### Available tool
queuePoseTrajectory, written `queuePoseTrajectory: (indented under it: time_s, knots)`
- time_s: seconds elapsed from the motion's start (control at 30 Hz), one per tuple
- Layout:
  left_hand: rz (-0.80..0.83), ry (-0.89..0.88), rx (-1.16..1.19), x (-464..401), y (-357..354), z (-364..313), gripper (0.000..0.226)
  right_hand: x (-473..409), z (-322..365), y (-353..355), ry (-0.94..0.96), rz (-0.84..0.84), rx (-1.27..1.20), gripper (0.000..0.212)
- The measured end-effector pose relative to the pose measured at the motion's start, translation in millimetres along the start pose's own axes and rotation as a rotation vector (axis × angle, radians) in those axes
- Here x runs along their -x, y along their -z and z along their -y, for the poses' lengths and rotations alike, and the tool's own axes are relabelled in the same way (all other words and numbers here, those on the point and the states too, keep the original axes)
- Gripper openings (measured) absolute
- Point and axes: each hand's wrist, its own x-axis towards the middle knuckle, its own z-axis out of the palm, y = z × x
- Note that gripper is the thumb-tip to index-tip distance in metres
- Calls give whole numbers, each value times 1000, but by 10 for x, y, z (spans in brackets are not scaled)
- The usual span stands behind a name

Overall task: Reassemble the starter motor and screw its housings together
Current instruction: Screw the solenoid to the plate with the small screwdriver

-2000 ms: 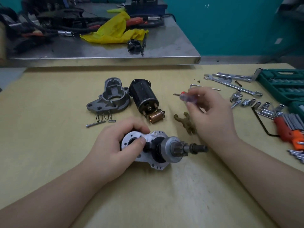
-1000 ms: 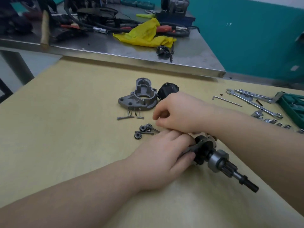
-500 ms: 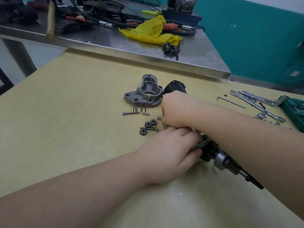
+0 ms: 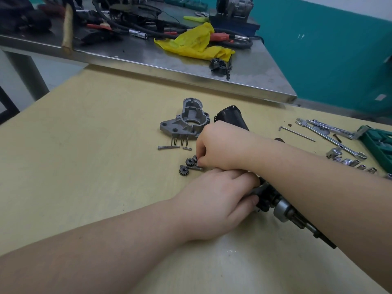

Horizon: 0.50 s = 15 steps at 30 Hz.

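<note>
The right hand (image 4: 220, 145) reaches across the left, its fingers (image 4: 200, 160) curled down onto the small gears (image 4: 188, 161) on the table (image 4: 84, 166). They appear to pinch one gear, though the knuckles hide the contact itself. Two more gears and a thin pin (image 4: 191, 167) lie loose just beside the fingertips. The left hand (image 4: 214, 200) is clenched round the plate end of the shaft assembly (image 4: 282, 211), holding it on the table with the pinion end pointing toward the right forearm.

Judging by this, the job is at an early stage: the gears are not yet seated. The grey housing (image 4: 186, 122) lies apart behind the hands, with the black motor body (image 4: 231, 116) just beside it. A spring (image 4: 179, 141), a long bolt (image 4: 168, 147) and a short pin (image 4: 187, 148) wait in front of the housing. Nothing is screwed together yet; fitting the gears, joining body and housing, and bolting them up all remain.
</note>
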Motion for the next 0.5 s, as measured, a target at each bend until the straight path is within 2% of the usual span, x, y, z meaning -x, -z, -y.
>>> queuePoseTrajectory:
  time_s: [0.5]
  knots:
    - [50,24,-12,-8,7,-2,33,-45,19,-28,24,17,-4,11]
